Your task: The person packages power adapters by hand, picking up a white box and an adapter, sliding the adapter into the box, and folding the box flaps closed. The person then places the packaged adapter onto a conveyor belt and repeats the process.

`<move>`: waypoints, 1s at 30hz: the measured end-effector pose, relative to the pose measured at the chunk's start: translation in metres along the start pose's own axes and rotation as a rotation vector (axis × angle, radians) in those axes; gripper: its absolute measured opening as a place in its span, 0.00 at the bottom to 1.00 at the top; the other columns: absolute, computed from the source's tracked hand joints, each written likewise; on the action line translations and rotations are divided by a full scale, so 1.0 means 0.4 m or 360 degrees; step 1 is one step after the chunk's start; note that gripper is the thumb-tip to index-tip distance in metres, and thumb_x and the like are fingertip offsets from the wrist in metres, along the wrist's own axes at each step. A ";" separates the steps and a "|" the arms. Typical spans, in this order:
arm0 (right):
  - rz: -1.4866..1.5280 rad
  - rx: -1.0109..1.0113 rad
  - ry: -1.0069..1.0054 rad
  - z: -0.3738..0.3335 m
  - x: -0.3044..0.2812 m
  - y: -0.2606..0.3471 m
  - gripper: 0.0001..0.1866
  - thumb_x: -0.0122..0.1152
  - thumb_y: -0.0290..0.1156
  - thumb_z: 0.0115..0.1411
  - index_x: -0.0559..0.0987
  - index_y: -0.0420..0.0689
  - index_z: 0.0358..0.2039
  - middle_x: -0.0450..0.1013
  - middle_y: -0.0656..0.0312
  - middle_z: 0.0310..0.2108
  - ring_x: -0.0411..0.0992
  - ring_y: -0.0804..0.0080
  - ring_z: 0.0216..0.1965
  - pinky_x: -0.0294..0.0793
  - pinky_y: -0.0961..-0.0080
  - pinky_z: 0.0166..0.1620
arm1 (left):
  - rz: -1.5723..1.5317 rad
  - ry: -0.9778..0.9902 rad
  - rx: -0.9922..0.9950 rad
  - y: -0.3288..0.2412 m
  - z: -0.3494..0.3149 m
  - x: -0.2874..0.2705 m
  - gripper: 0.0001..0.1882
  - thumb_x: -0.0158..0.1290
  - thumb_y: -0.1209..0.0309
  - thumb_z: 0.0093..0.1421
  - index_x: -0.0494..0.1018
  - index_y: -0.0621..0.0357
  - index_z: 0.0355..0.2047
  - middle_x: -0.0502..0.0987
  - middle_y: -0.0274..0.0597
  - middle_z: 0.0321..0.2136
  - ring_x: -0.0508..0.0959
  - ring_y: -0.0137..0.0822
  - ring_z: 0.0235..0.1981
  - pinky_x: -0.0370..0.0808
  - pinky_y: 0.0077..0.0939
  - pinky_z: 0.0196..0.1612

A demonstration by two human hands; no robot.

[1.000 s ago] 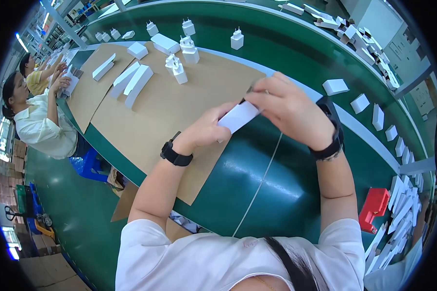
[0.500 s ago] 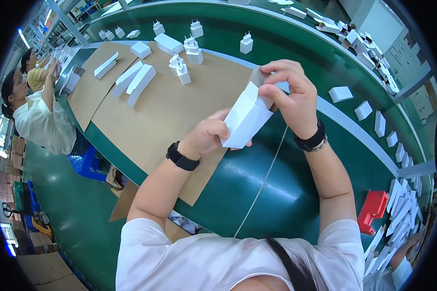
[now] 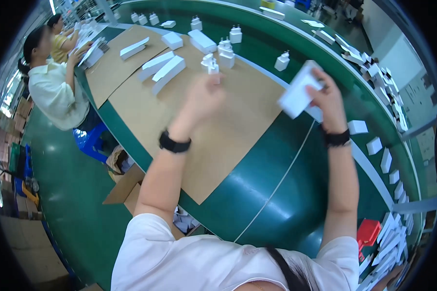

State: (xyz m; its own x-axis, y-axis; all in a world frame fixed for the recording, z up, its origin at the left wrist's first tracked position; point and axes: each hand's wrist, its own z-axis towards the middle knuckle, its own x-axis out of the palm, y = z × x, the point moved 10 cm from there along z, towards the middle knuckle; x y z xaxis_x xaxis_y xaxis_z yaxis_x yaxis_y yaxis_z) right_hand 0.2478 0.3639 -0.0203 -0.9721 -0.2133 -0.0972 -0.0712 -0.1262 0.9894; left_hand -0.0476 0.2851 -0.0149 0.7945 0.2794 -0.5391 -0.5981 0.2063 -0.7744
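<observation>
Cardboard (image 3: 213, 160) covers part of the green surface (image 3: 272, 184), and above its right corner the right hand (image 3: 327, 99) holds a white box (image 3: 296, 94) tilted in the air, fingers and thumb grasping its sides. Over the cardboard's far part, the left hand (image 3: 204, 97) blurs against a plug (image 3: 210, 62); its fingers look curled, but I cannot tell whether they grasp it. More plugs (image 3: 226, 58) stand near the cardboard's far edge, and boxes (image 3: 169, 75) lie toward its left end. To pick well, the left fingers should take the smooth body below the prongs and lift straight up, since a sideways pull could topple the neighbours close by. The right fingers should probably press lightly, as thin walls may crease, and keep the box steady near the cardboard.
</observation>
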 end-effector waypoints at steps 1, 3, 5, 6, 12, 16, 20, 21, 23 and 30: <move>-0.0145 0.0068 -0.0084 0.062 -0.102 -0.049 0.32 0.59 0.29 0.54 0.60 0.44 0.59 0.69 0.62 0.45 0.72 0.75 0.37 0.73 0.75 0.37 | 0.0504 -0.0283 0.0064 0.027 0.031 -0.103 0.20 0.51 0.70 0.50 0.70 0.59 0.46 0.73 0.47 0.43 0.71 0.47 0.45 0.69 0.35 0.46; -0.0038 0.0462 -0.0237 0.150 -0.292 -0.173 0.33 0.57 0.32 0.56 0.56 0.43 0.61 0.70 0.61 0.42 0.72 0.73 0.37 0.73 0.70 0.38 | 0.1279 -0.0646 -0.0027 0.094 0.070 -0.270 0.25 0.53 0.66 0.50 0.68 0.57 0.49 0.71 0.49 0.46 0.69 0.49 0.49 0.67 0.40 0.49; -0.0234 0.0680 -0.0368 0.189 -0.415 -0.267 0.36 0.56 0.30 0.55 0.52 0.44 0.62 0.68 0.59 0.45 0.71 0.68 0.40 0.72 0.66 0.41 | 0.1516 -0.0734 -0.0156 0.150 0.108 -0.319 0.28 0.54 0.63 0.49 0.66 0.55 0.52 0.71 0.50 0.47 0.68 0.50 0.49 0.66 0.42 0.49; -0.0125 0.0696 -0.0354 0.200 -0.461 -0.319 0.36 0.56 0.29 0.55 0.52 0.44 0.62 0.67 0.58 0.46 0.70 0.66 0.42 0.72 0.65 0.42 | 0.1537 -0.0510 -0.0221 0.185 0.138 -0.283 0.29 0.54 0.63 0.49 0.65 0.55 0.53 0.70 0.50 0.48 0.66 0.50 0.51 0.64 0.43 0.51; -0.1225 0.0074 -0.0513 0.306 -0.436 -0.229 0.40 0.64 0.37 0.45 0.60 0.44 0.59 0.63 0.46 0.54 0.64 0.59 0.54 0.65 0.68 0.53 | 0.1820 -0.0211 -0.0285 0.239 0.215 -0.220 0.26 0.56 0.65 0.46 0.68 0.54 0.48 0.73 0.45 0.43 0.67 0.48 0.50 0.64 0.48 0.47; -0.1084 -0.0012 -0.0137 0.358 -0.096 -0.211 0.46 0.68 0.41 0.41 0.59 0.39 0.59 0.59 0.46 0.58 0.58 0.56 0.59 0.58 0.72 0.59 | 0.1349 -0.0607 -0.0045 0.013 0.091 -0.285 0.21 0.54 0.73 0.47 0.68 0.57 0.44 0.74 0.45 0.40 0.70 0.50 0.45 0.67 0.44 0.44; -0.0976 0.0095 0.0090 0.422 -0.012 -0.295 0.37 0.71 0.45 0.35 0.73 0.43 0.47 0.72 0.50 0.46 0.71 0.59 0.47 0.67 0.70 0.50 | 0.0225 -0.0421 0.0510 -0.146 -0.004 -0.123 0.23 0.47 0.86 0.45 0.65 0.55 0.43 0.72 0.48 0.40 0.71 0.53 0.44 0.70 0.37 0.43; -0.1354 0.0143 -0.0152 0.417 -0.002 -0.282 0.28 0.71 0.43 0.36 0.77 0.43 0.38 0.75 0.54 0.37 0.74 0.62 0.39 0.70 0.70 0.44 | 0.0040 -0.0292 0.0580 -0.133 -0.024 -0.075 0.24 0.45 0.88 0.44 0.64 0.53 0.43 0.72 0.48 0.41 0.71 0.53 0.44 0.70 0.36 0.43; -0.0950 -0.0082 -0.0408 0.411 -0.119 -0.268 0.25 0.71 0.38 0.38 0.75 0.42 0.37 0.75 0.56 0.37 0.73 0.64 0.40 0.70 0.71 0.44 | -0.0148 -0.0001 0.0804 -0.182 -0.039 0.053 0.25 0.42 0.90 0.43 0.62 0.51 0.42 0.68 0.47 0.47 0.72 0.48 0.43 0.70 0.32 0.42; 0.0418 -0.0383 0.0131 0.087 0.119 0.076 0.21 0.56 0.18 0.50 0.64 0.44 0.44 0.69 0.60 0.34 0.66 0.77 0.26 0.65 0.83 0.27 | -0.1456 0.0601 0.0113 -0.081 -0.072 0.105 0.21 0.52 0.81 0.46 0.60 0.50 0.40 0.57 0.43 0.55 0.67 0.37 0.48 0.69 0.28 0.44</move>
State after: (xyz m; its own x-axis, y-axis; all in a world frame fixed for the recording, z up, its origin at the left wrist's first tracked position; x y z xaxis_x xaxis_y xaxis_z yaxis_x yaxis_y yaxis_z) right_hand 0.1915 0.3838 0.0091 -0.9283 -0.3449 0.1387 0.2425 -0.2790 0.9292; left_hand 0.0083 0.2631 -0.0220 0.9273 -0.3299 0.1768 0.2672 0.2527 -0.9299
